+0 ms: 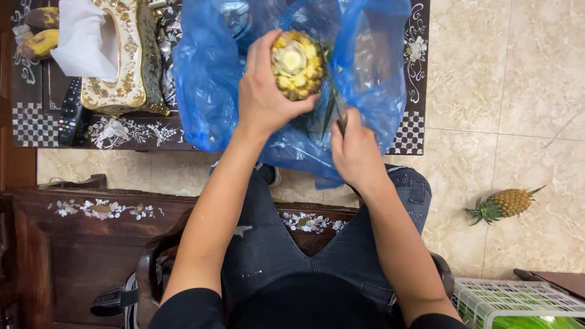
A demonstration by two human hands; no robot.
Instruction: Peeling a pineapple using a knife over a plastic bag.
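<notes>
Left hand (262, 91) is gripping the peeled pineapple (297, 64) cut-end up over the blue bag (210, 73), right hand (354, 152) just below-right, closing on a knife (341, 122).

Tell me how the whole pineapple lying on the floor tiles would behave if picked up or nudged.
The whole pineapple lies on its side on the smooth floor, so a nudge would probably make it roll or pivot around its leafy crown. Its rough, scaly skin likely gives a firm hold without slipping. It looks solid and stiff, probably heavy for its size.
</notes>
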